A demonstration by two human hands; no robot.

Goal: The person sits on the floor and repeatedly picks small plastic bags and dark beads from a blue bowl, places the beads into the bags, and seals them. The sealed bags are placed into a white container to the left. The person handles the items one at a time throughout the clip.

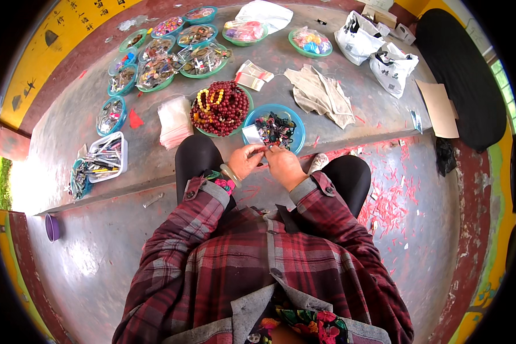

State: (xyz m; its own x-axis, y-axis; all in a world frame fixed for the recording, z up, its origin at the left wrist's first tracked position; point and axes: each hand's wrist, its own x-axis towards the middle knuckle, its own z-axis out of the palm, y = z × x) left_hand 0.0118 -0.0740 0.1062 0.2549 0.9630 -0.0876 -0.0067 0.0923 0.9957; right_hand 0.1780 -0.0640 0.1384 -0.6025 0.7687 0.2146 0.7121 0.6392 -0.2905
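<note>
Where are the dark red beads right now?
In the head view, left of centre, the dark red beads lie in a green basin between stacked plastic bags and a blue basin.

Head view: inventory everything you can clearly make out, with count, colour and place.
Blue bowl: one, blue, just beyond the hands
Tangled cords: many, mostly dark, inside it
Green bowl: one, green, left of that
Bead strands: several, dark red and yellow, inside it
Stack of packets: one, pinkish white, left of beads
Cloth: one, beige, upper centre-right
Other bowls: about a dozen, blue and green, mostly upper left
Tray: one, white, far left
Pens: many, mixed, inside it
Carrier bags: two, white, upper right
Cardboard: one, brown, right
Container: one, purple, floor left
Scraps: many, red, floor right
Left hand: one, red-grey plaid cuff, centre
Right hand: one, matching cuff, beside it
</note>
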